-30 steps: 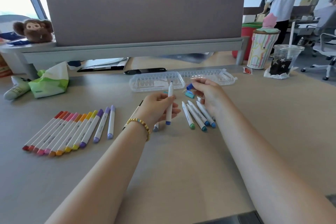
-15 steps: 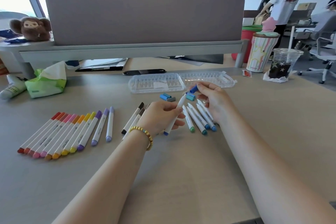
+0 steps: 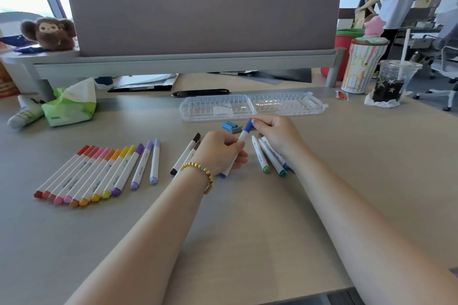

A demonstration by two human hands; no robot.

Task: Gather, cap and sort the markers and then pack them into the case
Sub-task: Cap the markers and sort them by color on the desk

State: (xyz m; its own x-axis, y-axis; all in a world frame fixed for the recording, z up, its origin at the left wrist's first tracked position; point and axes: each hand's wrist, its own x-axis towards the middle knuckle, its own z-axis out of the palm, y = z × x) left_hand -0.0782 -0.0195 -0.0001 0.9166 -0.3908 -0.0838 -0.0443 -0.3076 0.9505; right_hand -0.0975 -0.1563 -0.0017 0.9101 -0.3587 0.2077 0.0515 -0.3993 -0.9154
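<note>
While the left hand (image 3: 220,151) is gripping the blue marker (image 3: 235,151) by its barrel, the marker is slanting, its capped end pointing up-right, where the right hand (image 3: 277,136) is pinching the cap (image 3: 247,127).

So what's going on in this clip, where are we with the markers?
A person is capping a blue marker: the left hand grips its barrel while the right hand pinches the blue cap at its tip. A sorted row of capped markers lies to the left, a few more lie under the right hand, two loose caps wait nearby, and the clear case sits open with no markers in it.
</note>
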